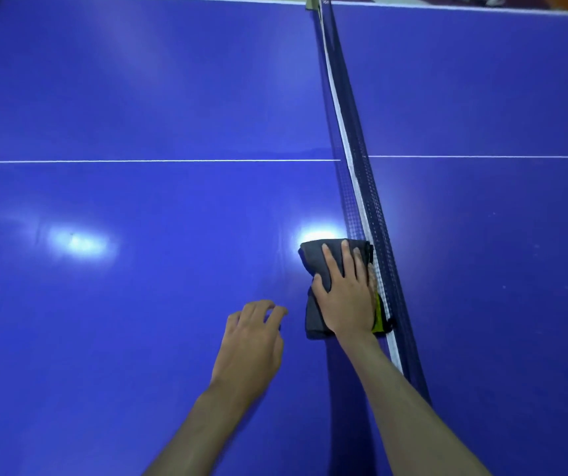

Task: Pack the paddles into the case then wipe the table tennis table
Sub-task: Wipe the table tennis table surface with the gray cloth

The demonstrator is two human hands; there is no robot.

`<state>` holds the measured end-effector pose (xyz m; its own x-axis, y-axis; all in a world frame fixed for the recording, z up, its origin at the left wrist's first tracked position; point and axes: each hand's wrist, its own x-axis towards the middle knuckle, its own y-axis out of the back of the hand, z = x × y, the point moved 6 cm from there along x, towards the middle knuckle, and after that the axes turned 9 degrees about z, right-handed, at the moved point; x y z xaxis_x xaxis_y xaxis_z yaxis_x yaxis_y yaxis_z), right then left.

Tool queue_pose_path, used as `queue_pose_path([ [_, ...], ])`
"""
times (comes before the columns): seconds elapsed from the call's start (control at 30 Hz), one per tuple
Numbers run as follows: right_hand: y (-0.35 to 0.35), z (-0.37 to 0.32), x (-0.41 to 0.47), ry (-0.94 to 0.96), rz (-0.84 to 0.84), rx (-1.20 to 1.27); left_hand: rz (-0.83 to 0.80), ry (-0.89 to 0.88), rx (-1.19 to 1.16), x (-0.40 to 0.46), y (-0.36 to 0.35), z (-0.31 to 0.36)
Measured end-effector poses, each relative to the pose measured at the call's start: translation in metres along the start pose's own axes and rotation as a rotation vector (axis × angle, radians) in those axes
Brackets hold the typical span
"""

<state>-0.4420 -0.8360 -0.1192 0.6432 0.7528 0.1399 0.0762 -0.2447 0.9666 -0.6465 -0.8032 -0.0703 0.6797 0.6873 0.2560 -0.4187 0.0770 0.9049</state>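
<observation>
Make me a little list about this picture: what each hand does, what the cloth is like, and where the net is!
right hand: the right hand presses flat on the cloth
left hand: the left hand has loosely curled fingers and holds nothing
cloth: the grey cloth, folded, with a yellow-green bit at its edge, lies beside the net
net: the net stands across the table, right of the cloth
table: the blue table has a white line
</observation>
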Motion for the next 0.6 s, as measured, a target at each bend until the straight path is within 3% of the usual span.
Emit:
queue_pose_path([
  [0.37,0.032,0.029,-0.168,-0.021,-0.008,-0.050,0.052,-0.069,-0.003,-0.130,0.026,0.001],
  [0.5,0.041,0.040,-0.219,-0.034,-0.011,-0.046,0.155,-0.094,0.039,-0.167,0.031,0.008],
  [0.6,0.045,0.046,-0.251,-0.029,-0.016,-0.062,0.232,-0.017,0.098,-0.182,0.032,0.004],
])
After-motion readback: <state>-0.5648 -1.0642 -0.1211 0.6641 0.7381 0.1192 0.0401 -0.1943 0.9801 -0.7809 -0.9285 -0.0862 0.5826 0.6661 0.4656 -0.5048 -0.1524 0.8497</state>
